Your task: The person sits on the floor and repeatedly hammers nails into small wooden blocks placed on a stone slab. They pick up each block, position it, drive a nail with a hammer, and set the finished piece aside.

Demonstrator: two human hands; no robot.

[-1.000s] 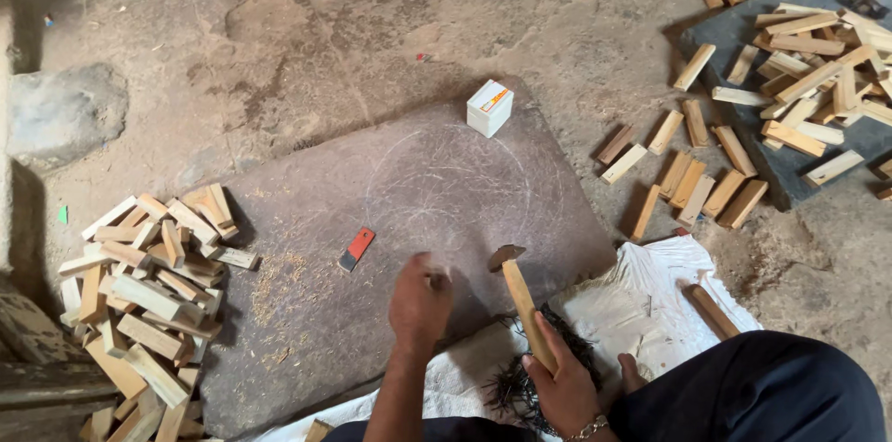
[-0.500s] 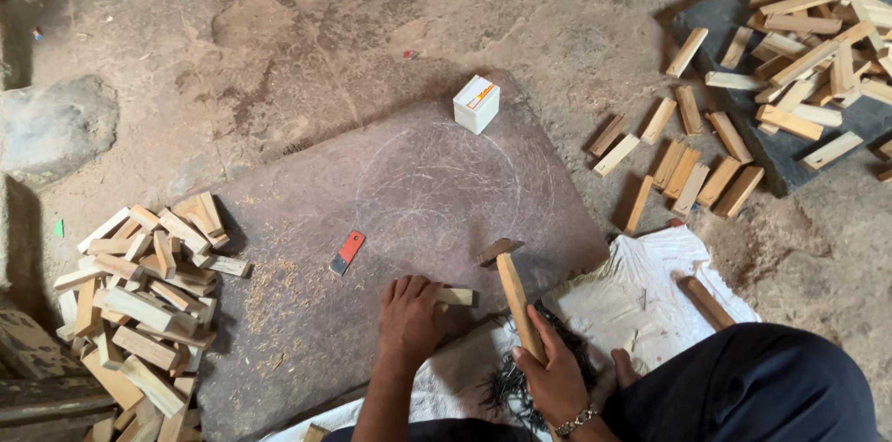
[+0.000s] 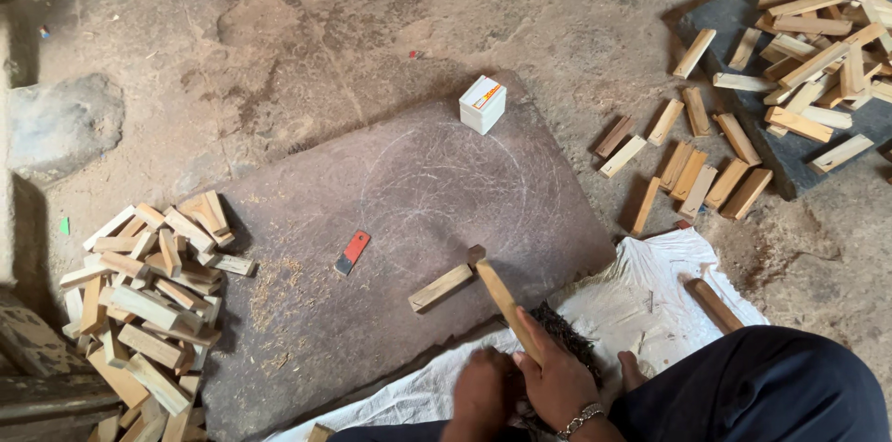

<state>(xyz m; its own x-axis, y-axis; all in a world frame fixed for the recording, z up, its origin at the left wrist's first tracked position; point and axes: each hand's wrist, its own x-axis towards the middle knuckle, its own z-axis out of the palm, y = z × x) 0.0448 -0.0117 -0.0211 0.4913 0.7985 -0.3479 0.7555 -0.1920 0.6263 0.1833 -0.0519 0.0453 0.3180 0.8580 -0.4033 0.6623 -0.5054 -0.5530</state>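
Hands at the near edge — right hand (image 3: 556,379) clenched round a wooden-handled hammer (image 3: 502,298), left hand (image 3: 483,386) beside it, grip unclear. Short pale wood block (image 3: 440,288) lies on the flat grey stone slab (image 3: 409,210), touching the hammer head. Beyond — small red-and-black tool (image 3: 352,252), white cardboard box (image 3: 483,104).

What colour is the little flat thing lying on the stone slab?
The flat thing is red with a dark end, seen in the head view.
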